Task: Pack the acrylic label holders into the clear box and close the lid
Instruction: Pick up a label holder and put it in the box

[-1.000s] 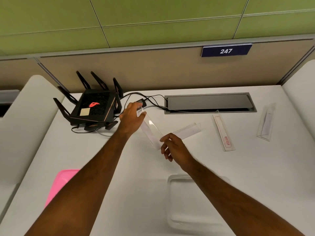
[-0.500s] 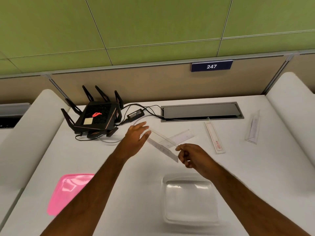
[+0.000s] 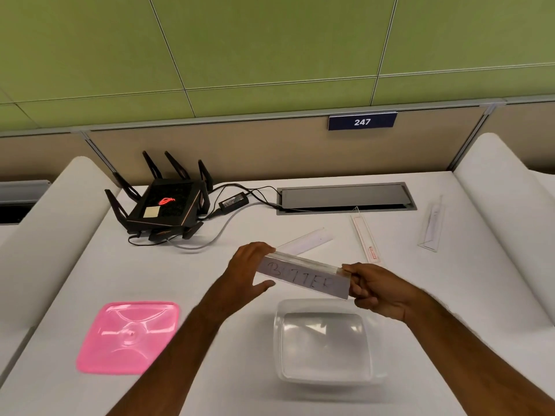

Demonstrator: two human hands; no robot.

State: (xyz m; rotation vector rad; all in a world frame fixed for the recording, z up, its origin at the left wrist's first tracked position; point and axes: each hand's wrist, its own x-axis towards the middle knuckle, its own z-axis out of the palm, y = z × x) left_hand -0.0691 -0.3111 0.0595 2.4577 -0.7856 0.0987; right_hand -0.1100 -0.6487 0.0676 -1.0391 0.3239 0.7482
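White desk (image 3: 150,280) under a green panelled wall, cubicle plate 247 (image 3: 362,122) up top, and both hands are over the middle of it. The label holder (image 3: 303,276) that was tilted away half a second ago now faces the camera, its handwritten paper insert showing, held level in the air just above the far rim of the clear box (image 3: 324,340). The left hand (image 3: 249,271) has gone from reaching flat to cupping the holder's left end between fingers and thumb; the right hand (image 3: 375,288) pinches the right end, fingers curled. The view has dropped too, so the open, empty box and the pink lid (image 3: 127,336) lying flat to its left are in full sight. Three more holders lie on the desk beyond: one (image 3: 306,240) just behind the hands, one (image 3: 365,237) with red print, one (image 3: 432,225) far right. A black router (image 3: 163,205) sits back left beside a grey cable hatch (image 3: 345,197).
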